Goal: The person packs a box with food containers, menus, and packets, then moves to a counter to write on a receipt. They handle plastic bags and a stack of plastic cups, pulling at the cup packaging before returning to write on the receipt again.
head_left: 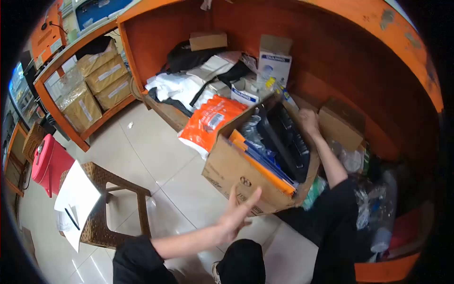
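Here the cardboard box (229, 173) is seen tilted between two hands! The left hand (235, 219) is held at its printed front, fingers spread wide; whether it is touched cannot be told. The right hand (310, 121) is placed by the far-right rim, its grip not made out. The box's print is blurred; "DIAPRO", apparently, is lettered on a white carton (274, 70) behind, and a barcode label (215, 121) is borne by an orange packet (200, 127).

Your left forearm (187, 242) reaches inward from the lower left, the left hand (238, 217) spread, thumb and index finger apart. Your right forearm (330, 158) stretches farther forward, the right hand (309, 121) blurred, its finger pose unclear.
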Motion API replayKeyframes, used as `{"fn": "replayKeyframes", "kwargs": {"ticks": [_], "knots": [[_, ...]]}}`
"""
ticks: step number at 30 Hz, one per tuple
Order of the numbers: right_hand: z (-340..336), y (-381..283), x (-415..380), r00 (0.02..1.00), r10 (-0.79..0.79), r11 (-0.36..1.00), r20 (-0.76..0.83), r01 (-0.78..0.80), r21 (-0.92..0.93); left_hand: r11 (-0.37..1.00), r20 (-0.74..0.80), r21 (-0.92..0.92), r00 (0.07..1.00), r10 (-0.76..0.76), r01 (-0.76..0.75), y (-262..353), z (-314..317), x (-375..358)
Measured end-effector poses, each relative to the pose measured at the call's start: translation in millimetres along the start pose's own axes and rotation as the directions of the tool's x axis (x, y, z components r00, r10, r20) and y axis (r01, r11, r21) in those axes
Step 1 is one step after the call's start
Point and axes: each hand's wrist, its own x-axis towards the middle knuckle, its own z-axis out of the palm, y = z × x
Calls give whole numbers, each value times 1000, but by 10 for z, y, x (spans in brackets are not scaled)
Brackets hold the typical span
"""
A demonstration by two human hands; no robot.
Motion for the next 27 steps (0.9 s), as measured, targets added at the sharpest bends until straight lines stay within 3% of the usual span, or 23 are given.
{"fn": "replayKeyframes", "kwargs": {"ticks": [1,2,3,5,6,8,9,10,11,12,13,14,15,16,17,19,21,22,23,24,25,26,27], "knots": [[192,449,45,994,42,936,-103,-3,352,998,13,53,1000,-19,18,-93,-80,98],[437,786,116,979,112,749,-171,30,662,999,-6,46,1000,0,0,-163,-167,246],[31,499,-5,988,114,897,-108,-55,438,999,-18,35,1000,9,-8,-258,-239,435],[-98,28,-84,995,73,961,61,-87,261,1000,31,-10,1000,1,0,-544,-418,1118],[-112,-34,-96,996,61,965,63,-75,251,999,89,-51,996,-4,9,-620,-414,1331],[-102,-157,-140,949,-83,995,-303,93,20,995,116,-90,992,57,-47,-643,-349,1368],[-266,-342,-262,920,133,960,-368,-28,278,989,119,-112,987,108,-95,-648,-355,1354],[-226,-146,-329,851,158,933,-502,39,359,997,43,-56,998,46,-44,-600,-321,1356],[-352,-238,-480,789,377,868,-484,-119,482,999,146,-14,989,34,-32,-568,-331,1429],[-246,-57,-717,709,245,938,-661,-1,347,999,-41,19,999,31,-30,-641,-249,1568],[-425,-317,-873,709,407,905,-576,-226,361,998,18,18,998,58,-58,-570,-228,1541],[-524,-369,-1017,754,284,958,-592,-243,151,993,-26,46,993,113,-112,-612,-213,1647],[-610,-1265,-1118,647,466,878,-603,-255,405,958,63,-67,957,283,-279,-592,-258,1538],[-510,-1640,-1150,691,395,876,-605,-85,475,934,88,-50,930,358,-355,-691,-373,1679],[-422,-1931,-1216,703,337,844,-626,68,531,966,157,27,955,250,-258,-548,-586,1528],[-275,-2905,-1366,824,264,727,-501,171,665,710,89,-7,707,701,-704,-638,-878,1634],[-13,-3675,-1494,944,-13,694,-328,245,677,625,-30,74,625,780,-777,-390,-1292,792],[110,-4146,-1577,991,-59,569,-122,134,812,552,-133,224,536,834,-803,-299,-1525,224],[271,-4537,-1589,962,-272,381,-24,131,915,482,-221,379,428,876,-790,-191,-1737,-434],[212,-5028,-1625,917,-383,215,112,-29,976,530,-414,429,362,835,-732,-99,-1920,-1077],[252,-5406,-1673,832,-539,297,131,43,954,411,-425,707,119,898,-575,-147,-2274,-1513],[155,-5819,-1736,743,-639,352,199,53,934,486,-586,766,-149,796,-421,-397,-2605,-1703],[75,-6202,-1848,641,-659,377,393,-171,911,537,-777,628,-431,458,-562,-261,-2693,-2075]]}}
